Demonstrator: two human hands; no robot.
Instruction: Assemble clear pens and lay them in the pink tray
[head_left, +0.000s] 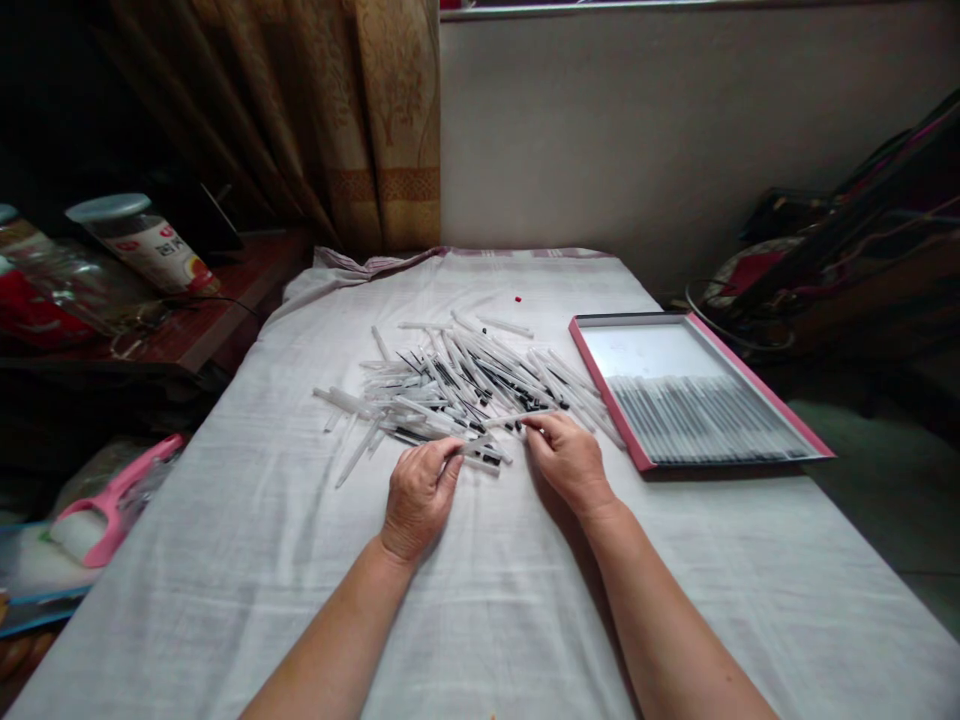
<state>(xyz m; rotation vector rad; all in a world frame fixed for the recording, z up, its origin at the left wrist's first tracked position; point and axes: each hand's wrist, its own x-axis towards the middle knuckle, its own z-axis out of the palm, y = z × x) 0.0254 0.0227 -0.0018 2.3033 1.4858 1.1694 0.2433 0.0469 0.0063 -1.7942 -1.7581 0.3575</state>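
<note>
A loose heap of translucent pen barrels [397, 385], dark thin refills and small black caps lies on the cloth-covered table [300, 600]. My left hand [424, 495], at the heap's near edge, pinches a clear pen part [472, 444] between thumb and forefinger; its inner end is hidden by the fingers. To the right, my right hand [566, 462] has its fingertips closed on a whitish pen barrel [506, 420] that points left over the heap. Beside that hand stands a shallow pink-edged box [611, 395] with a row of pens [697, 420] along its near part.
A tiny red piece [518, 299] sits beyond the heap. At left, a lidded jar [150, 245] stands on a brown side table [232, 300], with a pink-handled item [124, 500] lower down. A curtain [390, 120] and a pale wall [600, 130] rise behind the table.
</note>
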